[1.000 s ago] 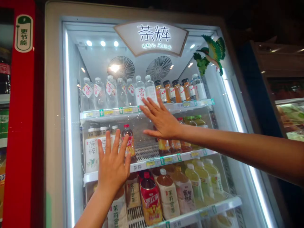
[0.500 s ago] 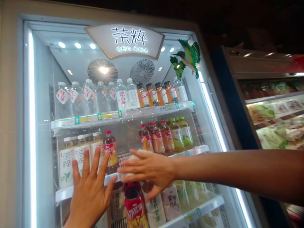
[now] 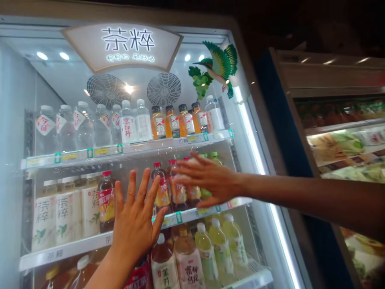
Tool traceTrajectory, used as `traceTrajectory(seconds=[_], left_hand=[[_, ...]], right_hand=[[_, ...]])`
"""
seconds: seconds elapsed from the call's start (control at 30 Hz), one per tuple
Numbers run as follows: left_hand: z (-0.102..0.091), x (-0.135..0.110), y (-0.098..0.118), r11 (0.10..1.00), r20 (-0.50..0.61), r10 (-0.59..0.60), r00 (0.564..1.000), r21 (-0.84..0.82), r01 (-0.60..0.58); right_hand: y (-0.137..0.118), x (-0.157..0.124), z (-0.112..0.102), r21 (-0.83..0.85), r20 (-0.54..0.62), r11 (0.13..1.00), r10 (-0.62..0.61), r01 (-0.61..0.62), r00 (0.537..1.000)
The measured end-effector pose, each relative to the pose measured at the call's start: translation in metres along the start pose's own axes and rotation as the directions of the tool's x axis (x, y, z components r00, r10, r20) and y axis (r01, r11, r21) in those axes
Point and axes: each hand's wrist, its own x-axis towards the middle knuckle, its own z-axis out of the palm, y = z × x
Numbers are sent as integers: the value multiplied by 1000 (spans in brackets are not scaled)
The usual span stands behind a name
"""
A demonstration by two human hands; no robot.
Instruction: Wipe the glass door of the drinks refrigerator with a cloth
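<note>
Fingers spread and palm forward, my left hand [image 3: 135,212] is raised at the glass door of a lit drinks fridge, in front of a red-capped bottle [image 3: 106,204]. Whether it touches the glass I cannot tell. My right hand [image 3: 207,176] reaches in from the right, stretched flat before several red-capped bottles [image 3: 161,186] on the middle shelf. A whitish patch [image 3: 184,170] shows among its blurred fingers; I cannot make out what it is. Both palms are hidden.
Clear bottles [image 3: 86,128] and orange drinks [image 3: 187,120] stand on the top shelf [image 3: 150,146]. Below are yellow-green bottles [image 3: 221,249]. A fan-shaped sign [image 3: 168,44] and bird sticker [image 3: 225,64] mark the fridge. Another chilled display [image 3: 337,72] stands at right.
My right hand has moved up and right across the fridge front, from beside the left red-capped bottle to the group further right. My left hand has shifted right; the view has also shifted.
</note>
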Motion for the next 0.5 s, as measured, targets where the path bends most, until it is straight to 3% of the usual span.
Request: traceTrajectory(seconds=[0.03,0.07,0.13,0.17,0.2,0.27,0.33,0.37,0.43,0.5], left_hand=[[3,6,7,1000,-6,7,1000,6,-7],[6,12,14,1000,-11,14,1000,13,-14],[11,23,27,999,-21,26,999,23,-25],[13,29,34,999,-25,31,999,26,-30],[16,34,40,999,-30,35,999,27,-34],[21,42,53,999,-39,45,998,23,-44],[25,48,64,999,-45,52,998,19,-51],[28,50,70,999,-46,52,998,18,-52],[33,52,79,999,-44,52,998,15,-51],[38,52,88,999,-26,51,998,12,-51]], right_hand=[[17,-11,-6,-28,-58,988,150,-152,987],[32,-22,-11,-47,-128,947,310,-318,942],[43,-40,-17,-48,-222,866,477,-498,850],[38,-49,-16,-38,-218,877,461,-480,860],[28,-58,-14,-19,-176,921,381,-390,908],[3,-75,-7,55,-49,995,87,-85,995],[-8,-91,-4,109,19,988,-115,112,993],[-5,-97,-5,94,13,990,-110,109,994],[14,-105,-10,8,-84,994,107,-107,991],[28,-108,-13,-38,-201,923,369,-384,907]])
